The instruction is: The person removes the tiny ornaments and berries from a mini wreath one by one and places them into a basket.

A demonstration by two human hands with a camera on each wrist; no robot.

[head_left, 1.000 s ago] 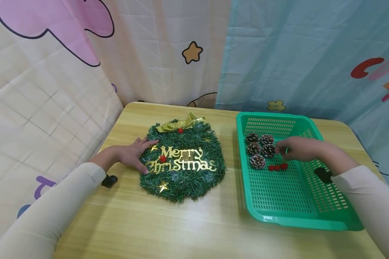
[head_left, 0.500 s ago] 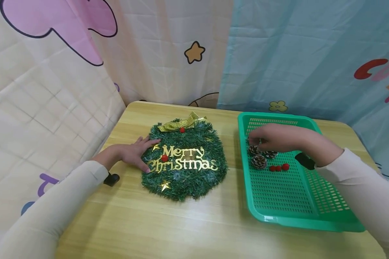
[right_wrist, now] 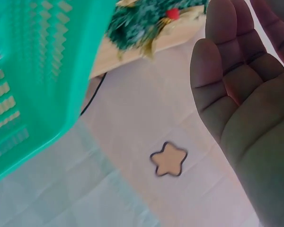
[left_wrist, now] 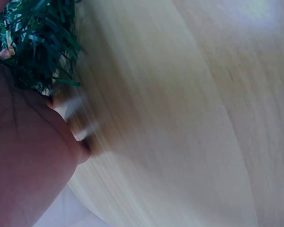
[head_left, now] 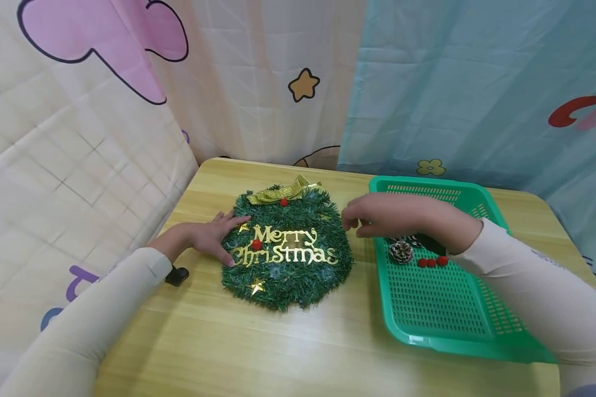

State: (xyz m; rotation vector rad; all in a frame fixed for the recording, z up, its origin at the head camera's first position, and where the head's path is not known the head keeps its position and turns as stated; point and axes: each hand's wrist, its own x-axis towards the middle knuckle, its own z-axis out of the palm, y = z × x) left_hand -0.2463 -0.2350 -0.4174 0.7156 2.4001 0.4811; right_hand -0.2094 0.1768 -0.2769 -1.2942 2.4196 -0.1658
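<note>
A green tinsel wreath (head_left: pixel 290 284) lies flat on the table, with gold "Merry Christmas" lettering (head_left: pixel 284 255), gold stars, red balls and a gold ribbon bow (head_left: pixel 280 194). My left hand (head_left: pixel 208 237) rests on its left side, fingers and thumb spread along the edge. Just past the wreath's right side is my right hand (head_left: pixel 389 214), its fingers bent downward. Whether anything sits between that thumb and forefinger is hidden; in the right wrist view the palm of the hand (right_wrist: pixel 255 104) shows, with the thumb out of sight.
A green slotted basket (head_left: pixel 384 300) stands on the right, under my right forearm. Inside are pinecones (head_left: pixel 401 252), partly covered by the arm, and a row of red balls (head_left: pixel 431 263). Printed curtains (head_left: pixel 427 82) hang behind the table.
My right hand has moved left from above the pinecones in the basket, over its rim, to the wreath's right edge. My left hand stays on the wreath.
</note>
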